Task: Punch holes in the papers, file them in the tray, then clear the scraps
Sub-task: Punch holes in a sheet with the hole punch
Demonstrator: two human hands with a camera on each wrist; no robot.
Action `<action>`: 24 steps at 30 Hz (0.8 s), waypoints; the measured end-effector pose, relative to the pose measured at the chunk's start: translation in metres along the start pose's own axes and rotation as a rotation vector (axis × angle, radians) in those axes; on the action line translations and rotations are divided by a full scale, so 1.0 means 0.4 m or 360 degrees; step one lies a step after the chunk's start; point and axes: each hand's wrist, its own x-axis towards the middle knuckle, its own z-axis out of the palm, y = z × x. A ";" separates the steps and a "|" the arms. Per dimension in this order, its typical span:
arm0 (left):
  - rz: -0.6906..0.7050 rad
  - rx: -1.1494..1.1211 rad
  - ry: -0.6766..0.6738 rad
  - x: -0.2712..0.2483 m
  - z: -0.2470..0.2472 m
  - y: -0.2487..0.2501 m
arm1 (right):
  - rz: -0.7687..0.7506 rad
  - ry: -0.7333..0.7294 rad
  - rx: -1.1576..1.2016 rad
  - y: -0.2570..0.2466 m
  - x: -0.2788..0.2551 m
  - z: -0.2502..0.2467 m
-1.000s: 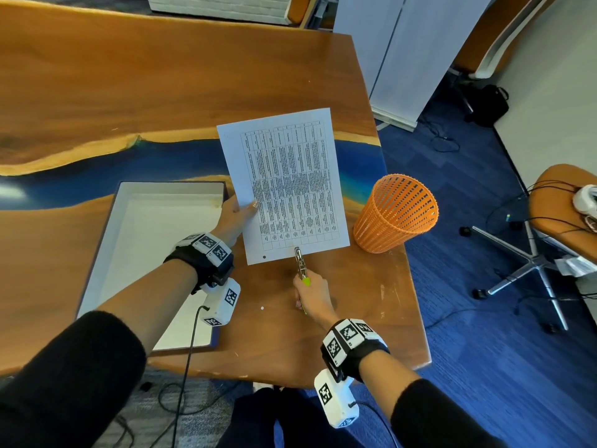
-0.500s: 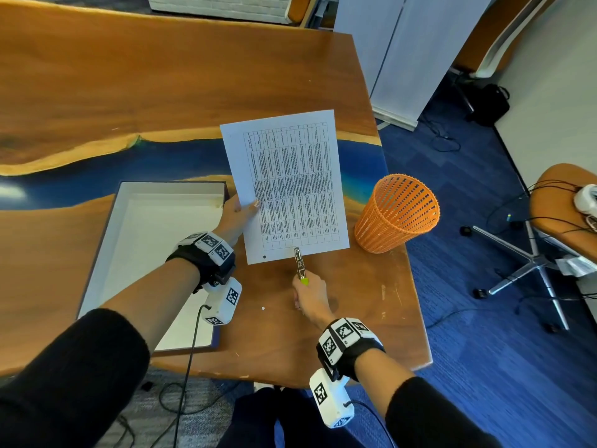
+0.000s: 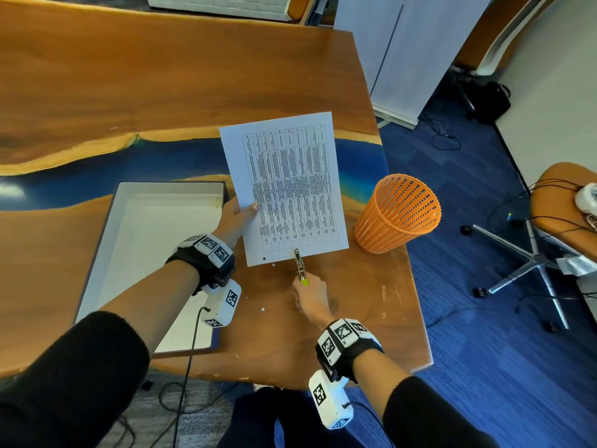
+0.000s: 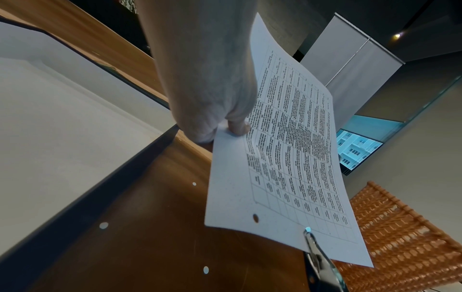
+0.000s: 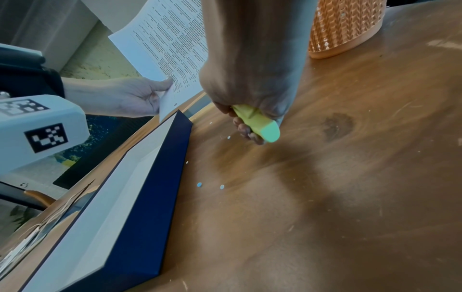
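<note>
Right hand clenched round hole punch, nose biting near edge of paper. Left hand pinching left margin beyond. Thin, limp sheet: likely to sag; support close to punch.

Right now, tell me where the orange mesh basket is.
In the head view, the orange mesh plastic basket stands on the wooden table near its right edge, just right of the printed paper sheet, apart from it.
</note>
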 end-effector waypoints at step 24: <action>-0.0013 -0.0003 0.0052 -0.009 -0.004 0.016 | -0.0416 -0.0020 0.0144 -0.020 -0.028 -0.036</action>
